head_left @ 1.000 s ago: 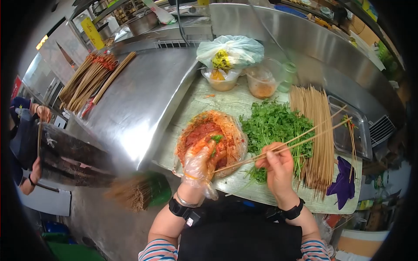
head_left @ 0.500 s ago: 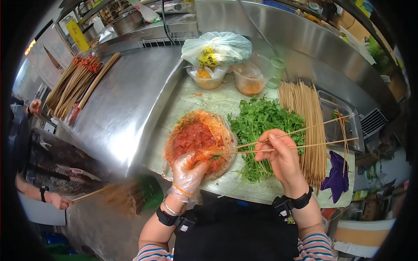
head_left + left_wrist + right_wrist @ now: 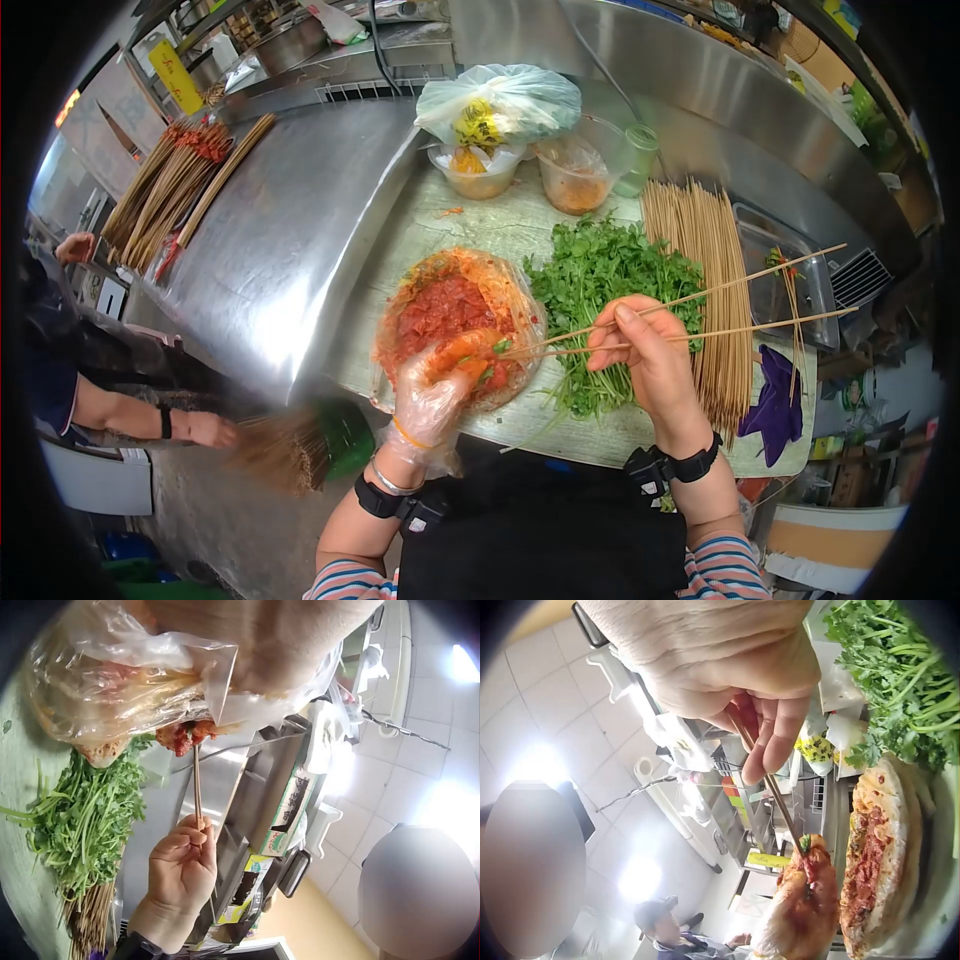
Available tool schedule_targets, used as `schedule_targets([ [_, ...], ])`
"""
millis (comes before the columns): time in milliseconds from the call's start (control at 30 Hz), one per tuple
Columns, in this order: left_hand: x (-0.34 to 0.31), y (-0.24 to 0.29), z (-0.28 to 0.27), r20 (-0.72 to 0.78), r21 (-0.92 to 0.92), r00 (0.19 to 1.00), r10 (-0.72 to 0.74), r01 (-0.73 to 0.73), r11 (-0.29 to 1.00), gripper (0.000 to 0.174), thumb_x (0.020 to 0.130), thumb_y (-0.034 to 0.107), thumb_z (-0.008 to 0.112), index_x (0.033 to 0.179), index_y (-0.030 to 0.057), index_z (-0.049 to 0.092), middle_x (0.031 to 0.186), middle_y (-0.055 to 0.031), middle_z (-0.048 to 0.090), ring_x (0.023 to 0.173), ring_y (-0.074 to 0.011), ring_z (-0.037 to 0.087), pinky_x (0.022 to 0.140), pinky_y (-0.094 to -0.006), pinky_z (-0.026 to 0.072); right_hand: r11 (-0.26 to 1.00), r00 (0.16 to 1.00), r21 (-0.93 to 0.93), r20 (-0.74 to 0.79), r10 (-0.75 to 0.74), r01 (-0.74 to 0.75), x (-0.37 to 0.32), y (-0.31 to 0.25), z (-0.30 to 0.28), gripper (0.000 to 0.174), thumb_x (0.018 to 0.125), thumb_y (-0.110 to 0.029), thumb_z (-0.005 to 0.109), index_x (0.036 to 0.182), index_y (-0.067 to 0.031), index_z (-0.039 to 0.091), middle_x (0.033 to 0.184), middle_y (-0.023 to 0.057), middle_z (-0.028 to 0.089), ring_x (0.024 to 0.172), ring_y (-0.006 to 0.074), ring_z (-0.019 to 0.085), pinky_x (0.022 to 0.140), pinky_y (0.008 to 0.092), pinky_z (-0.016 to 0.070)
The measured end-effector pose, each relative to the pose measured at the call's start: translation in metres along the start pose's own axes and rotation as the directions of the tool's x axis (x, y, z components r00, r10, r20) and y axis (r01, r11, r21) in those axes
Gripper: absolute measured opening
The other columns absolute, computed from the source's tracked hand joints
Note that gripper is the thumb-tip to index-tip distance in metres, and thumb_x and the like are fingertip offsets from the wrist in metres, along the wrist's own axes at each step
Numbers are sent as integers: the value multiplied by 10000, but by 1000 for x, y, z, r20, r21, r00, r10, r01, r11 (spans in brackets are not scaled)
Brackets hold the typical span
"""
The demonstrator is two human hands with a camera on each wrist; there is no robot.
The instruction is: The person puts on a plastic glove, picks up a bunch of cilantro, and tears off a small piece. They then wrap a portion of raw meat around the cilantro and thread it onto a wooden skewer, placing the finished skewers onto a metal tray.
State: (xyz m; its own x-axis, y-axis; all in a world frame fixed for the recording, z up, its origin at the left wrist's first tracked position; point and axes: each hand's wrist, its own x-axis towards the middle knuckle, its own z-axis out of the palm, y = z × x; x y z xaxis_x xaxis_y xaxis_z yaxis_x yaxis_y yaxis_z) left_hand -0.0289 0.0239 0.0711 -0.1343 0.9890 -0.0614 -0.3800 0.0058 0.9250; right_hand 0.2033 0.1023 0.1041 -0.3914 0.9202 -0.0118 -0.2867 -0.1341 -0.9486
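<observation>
My left hand (image 3: pixel 432 385), in a clear plastic glove, pinches a small red-sauced meat piece (image 3: pixel 184 738) with a bit of green leaf over the near edge of the bowl. Red marinated meat (image 3: pixel 440 308) fills this bowl, which is lined with a plastic bag. My bare right hand (image 3: pixel 650 352) holds two thin bamboo skewers (image 3: pixel 775 326) between thumb and fingers, their back ends spread apart. In the right wrist view the skewers' front ends meet the meat at the gloved fingertips. Leafy cilantro (image 3: pixel 600 280) lies just beyond my right hand.
Loose bamboo skewers (image 3: pixel 700 270), a purple cloth (image 3: pixel 768 405) and a metal tray (image 3: pixel 826 325) lie at right. Behind stand plastic tubs (image 3: pixel 577 190), a tied bag (image 3: pixel 545 100) and a green bottle (image 3: pixel 637 165). Loaded skewers (image 3: pixel 175 195) lie at left; another person reaches toward a broom (image 3: pixel 280 450).
My left hand has turned and the skewers' front ends have risen to its fingertips; their back ends have spread apart. The other person's hand has moved down toward the broom.
</observation>
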Motion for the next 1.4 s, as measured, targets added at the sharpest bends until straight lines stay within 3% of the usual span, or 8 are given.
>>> schedule_targets([
  [200,2,-12,-1,-4,103,1000,-31,32,994,255,904,41,578,1134,-66,600,1096,-121,637,972,-186,616,848,-310,522,1000,1000,4,-13,6,-6,2,5,2,244,982,-203,471,981,14,583,813,101,652,664,154,660,609,232,531],
  [300,-1,-6,1,62,-337,985,-161,173,926,301,927,97,551,1149,-106,561,1103,-170,620,945,-234,634,822,-345,544,999,999,39,-47,6,-4,3,8,0,238,981,-196,472,975,14,582,807,106,651,658,162,658,612,242,533],
  [400,-1,1,6,-3,-376,969,-248,229,898,308,933,104,552,1165,-99,546,1087,-166,617,934,-244,634,769,-354,570,996,999,85,-36,-1,4,7,9,0,233,978,-191,476,968,16,583,801,111,652,655,171,656,613,254,537],
  [600,-4,-4,3,-33,-399,977,-212,182,899,268,936,84,539,1142,-86,561,1102,-176,612,917,-235,639,754,-326,583,991,1000,131,-8,6,-5,9,13,-2,234,972,-186,482,955,22,588,800,127,655,649,181,657,616,266,541],
  [800,2,-9,-7,-117,-461,983,-145,76,884,278,941,95,538,1168,-65,541,1095,-176,610,882,-224,644,733,-322,596,972,970,-43,-61,-235,232,-19,1,11,242,962,-180,475,925,31,588,744,151,635,595,198,635,566,278,534],
  [900,3,-13,-11,-106,-458,982,-158,93,884,285,933,91,554,1198,-14,549,1161,-142,601,998,-232,609,793,-348,547,964,967,-72,-1,-257,256,-28,6,17,235,971,-149,464,963,50,588,834,155,631,670,209,654,637,293,540],
  [1167,1,-13,0,-202,-518,963,-178,49,854,278,932,94,560,1198,14,555,1149,-117,605,1019,-211,594,788,-336,542,932,938,-102,54,-344,347,-31,19,28,228,969,-109,463,937,71,599,895,159,620,719,205,663,672,293,542],
  [1400,8,-24,-2,-250,-553,958,-143,-20,833,257,929,75,562,1184,47,562,1136,-87,610,1001,-175,599,763,-271,547,596,754,-468,315,-577,652,-32,20,43,98,876,-34,570,942,24,613,886,161,644,678,220,660,586,285,528],
])
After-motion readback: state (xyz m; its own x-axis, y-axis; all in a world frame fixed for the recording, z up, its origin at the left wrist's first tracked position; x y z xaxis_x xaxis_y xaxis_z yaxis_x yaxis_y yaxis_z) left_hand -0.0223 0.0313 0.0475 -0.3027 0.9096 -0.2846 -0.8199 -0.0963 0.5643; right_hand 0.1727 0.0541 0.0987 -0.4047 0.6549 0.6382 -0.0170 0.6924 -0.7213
